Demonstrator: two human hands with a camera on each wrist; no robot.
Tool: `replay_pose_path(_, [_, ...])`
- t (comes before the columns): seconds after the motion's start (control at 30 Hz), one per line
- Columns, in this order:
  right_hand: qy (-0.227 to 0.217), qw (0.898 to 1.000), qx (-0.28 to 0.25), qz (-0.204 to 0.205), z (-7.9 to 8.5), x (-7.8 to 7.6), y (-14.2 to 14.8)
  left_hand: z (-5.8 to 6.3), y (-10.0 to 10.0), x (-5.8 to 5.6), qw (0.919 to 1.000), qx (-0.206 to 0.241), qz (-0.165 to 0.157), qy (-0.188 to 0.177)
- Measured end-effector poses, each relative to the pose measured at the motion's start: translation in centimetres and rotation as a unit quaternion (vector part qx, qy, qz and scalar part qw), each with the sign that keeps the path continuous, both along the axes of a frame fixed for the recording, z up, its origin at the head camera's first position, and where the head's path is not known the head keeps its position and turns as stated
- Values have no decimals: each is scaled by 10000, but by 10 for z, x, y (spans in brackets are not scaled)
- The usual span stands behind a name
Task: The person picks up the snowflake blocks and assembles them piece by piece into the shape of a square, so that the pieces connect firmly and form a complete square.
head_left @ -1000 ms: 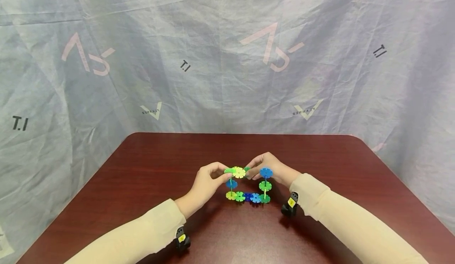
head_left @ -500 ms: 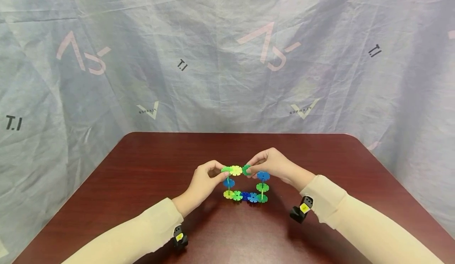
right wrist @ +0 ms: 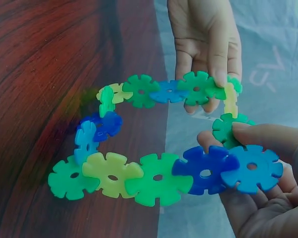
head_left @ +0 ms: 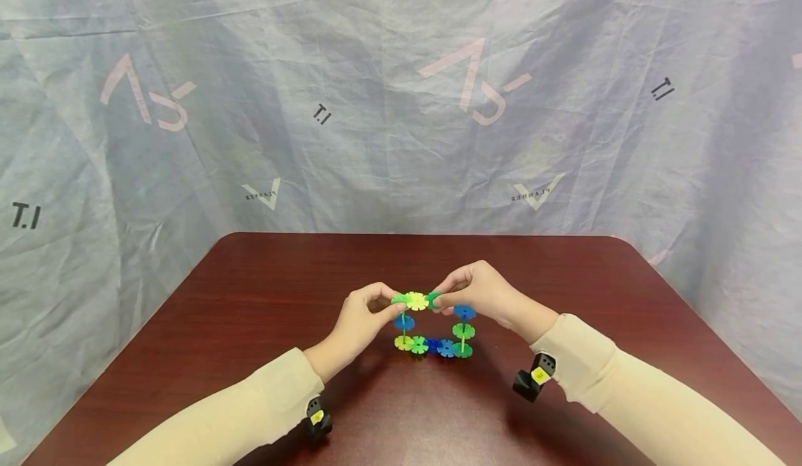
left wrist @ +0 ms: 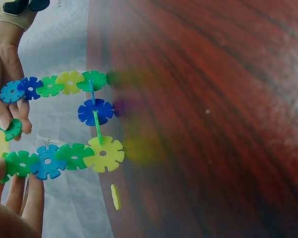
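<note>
A frame of slotted, flower-shaped plastic discs stands over the table, with its bottom row [head_left: 432, 347] low and a post rising at each end. My left hand [head_left: 363, 316] pinches a light green disc [right wrist: 197, 88] at the upper left corner. From that corner a yellow disc [head_left: 416, 301] reaches toward my right hand [head_left: 485, 295]. Thumb and finger of the right hand pinch a dark green disc [right wrist: 233, 128] at the yellow disc's other side. A light blue disc [right wrist: 252, 169] tops the right post, beside the right hand; whether it touches the dark green one I cannot tell.
The reddish-brown table [head_left: 282, 271] has rounded far corners, and a grey printed cloth [head_left: 388, 145] hangs behind it. In the left wrist view a thin yellow piece [left wrist: 115, 197] shows near the table edge. A black wrist camera [head_left: 535, 377] sits below the right cuff.
My right hand and forearm have shifted rightward, and the dark green disc has turned and come into clearer sight. The left hand keeps its pinch at the corner. The view has shifted slightly.
</note>
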State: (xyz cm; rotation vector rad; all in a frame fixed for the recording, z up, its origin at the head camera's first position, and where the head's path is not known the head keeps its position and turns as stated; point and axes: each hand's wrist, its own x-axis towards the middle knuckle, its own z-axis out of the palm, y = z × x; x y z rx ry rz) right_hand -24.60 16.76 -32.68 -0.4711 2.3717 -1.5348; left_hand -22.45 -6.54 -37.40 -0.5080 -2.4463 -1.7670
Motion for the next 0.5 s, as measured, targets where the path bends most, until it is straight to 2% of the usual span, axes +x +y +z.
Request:
replay_pose_path(0.2, [127,9999,24,4,1,3,-2,-1,2,-2,9996,248,-5,-118])
replay_pose_path(0.5, [50,9999,-97,92,-1,2,-4,5,1,1,9999,78,-109,-27])
